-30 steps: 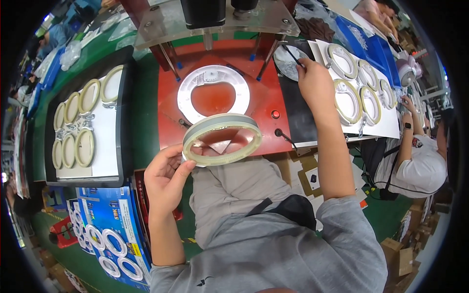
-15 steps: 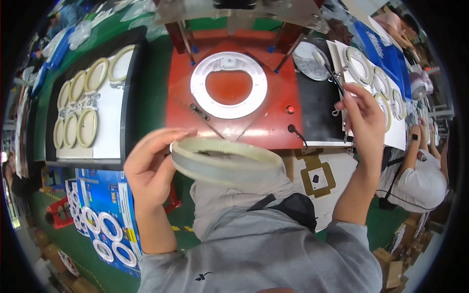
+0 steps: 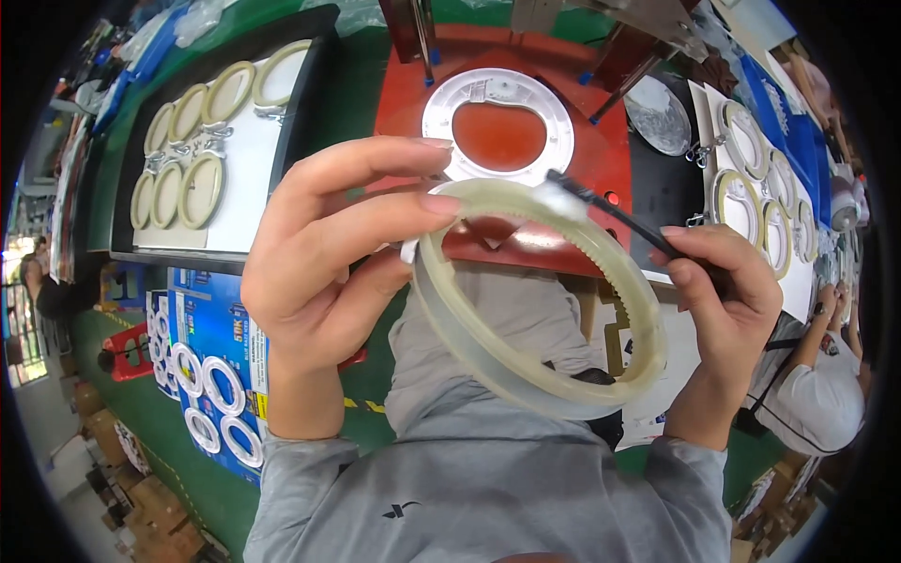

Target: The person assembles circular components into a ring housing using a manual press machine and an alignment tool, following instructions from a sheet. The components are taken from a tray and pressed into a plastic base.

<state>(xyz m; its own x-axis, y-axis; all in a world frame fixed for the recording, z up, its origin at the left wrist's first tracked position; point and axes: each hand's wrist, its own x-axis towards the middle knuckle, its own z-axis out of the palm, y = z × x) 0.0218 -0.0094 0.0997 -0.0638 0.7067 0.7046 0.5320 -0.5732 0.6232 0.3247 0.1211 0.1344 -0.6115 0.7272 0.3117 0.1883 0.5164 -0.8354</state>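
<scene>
My left hand (image 3: 314,249) pinches a pale, translucent ring (image 3: 469,347) at its left edge, between thumb and fingers. Fine teeth run along the ring's inner wall, and it is tilted in front of my chest. In my right hand (image 3: 727,291) is a thin black-handled brush (image 3: 631,221). White paste sits around the brush's tip, which is at the far inner rim of the ring. Beyond them, a white plastic ring (image 3: 444,127) with a shaped opening lies on a red plate (image 3: 399,113).
A round dish (image 3: 660,117) with whitish paste stands right of the red plate. Similar rings lie in a black tray (image 3: 267,202) at left and on a white board (image 3: 798,277) at right. Metal posts (image 3: 615,98) rise behind. A co-worker (image 3: 817,399) sits at far right.
My right hand has brought the brush from the dish to the ring. My left hand has raised the ring and tipped its opening toward view. The view has shifted somewhat.
</scene>
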